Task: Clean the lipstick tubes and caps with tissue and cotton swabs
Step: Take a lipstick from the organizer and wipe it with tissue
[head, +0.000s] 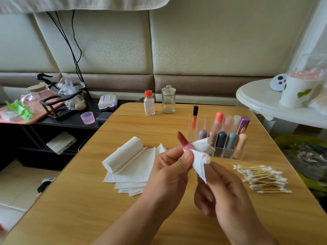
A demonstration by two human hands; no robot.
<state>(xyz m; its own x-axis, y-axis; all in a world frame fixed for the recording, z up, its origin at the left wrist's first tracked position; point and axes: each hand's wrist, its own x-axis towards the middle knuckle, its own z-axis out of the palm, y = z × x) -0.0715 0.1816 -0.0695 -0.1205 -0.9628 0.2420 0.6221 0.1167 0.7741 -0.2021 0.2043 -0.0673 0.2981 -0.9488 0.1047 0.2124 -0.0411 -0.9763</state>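
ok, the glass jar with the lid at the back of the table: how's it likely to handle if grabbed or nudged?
The glass jar looks rigid and smooth, so probably slippery to grip. It is tall and narrow and looks empty, so a nudge near the top may tip it. The knobbed lid seems to sit loose; it could fall off.

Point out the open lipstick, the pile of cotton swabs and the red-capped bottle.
open lipstick (182,138): head view, on the dark red bullet.
pile of cotton swabs (261,177): head view, on the sticks mid-pile.
red-capped bottle (149,105): head view, on its clear body.
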